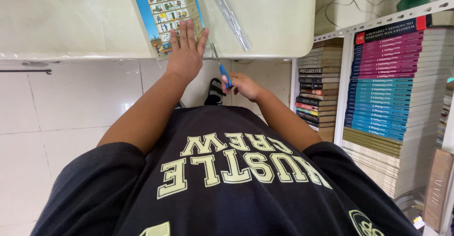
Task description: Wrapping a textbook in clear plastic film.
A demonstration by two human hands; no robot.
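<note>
At the near edge of the pale table (71, 27), one blue-covered book (168, 11) is lying flat, and the left hand (186, 51) is pressing down on its lower corner with the fingers (182, 32) spread wide and flat, gripping nothing. Just beside it, the right hand (241, 84) is holding one pair of blue-handled scissors (221, 68), its fingers curled shut through the handles, while the metal blades are pointing up toward the table edge next to the book's corner. One strip of clear plastic wrap (229, 13) is lying diagonally across the table, to the right of the book and apart from both hands. Below the table, one dark sandal (215, 93) is resting on the white tiled floor (56, 113), partly hidden behind the scissors and the right hand. To the right, a metal shelf (378, 23) is carrying several tall stacks of books (383, 103), in magenta, teal and cream bands; they are too many to count. The person's black shirt (227, 184) is filling the lower frame and blocking the floor beneath.
</note>
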